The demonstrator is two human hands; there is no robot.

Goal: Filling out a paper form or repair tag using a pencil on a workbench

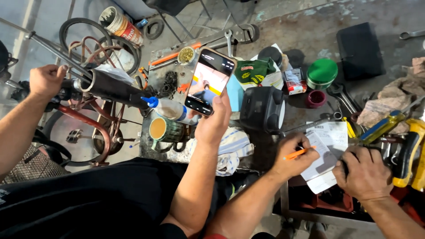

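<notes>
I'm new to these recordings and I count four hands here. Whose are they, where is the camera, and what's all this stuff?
There is one picture, taken by a camera on a person's head, looking down. That person's left hand grips a bicycle handlebar. Their right hand holds up a smartphone with its screen lit.

The two hands on the right seem to belong to a second person. One writes with an orange pen on a paper slip; the other rests beside it.

The cluttered workbench holds a full mug, a blue-capped bottle, a green-lidded tin and yellow-handled tools.
</notes>
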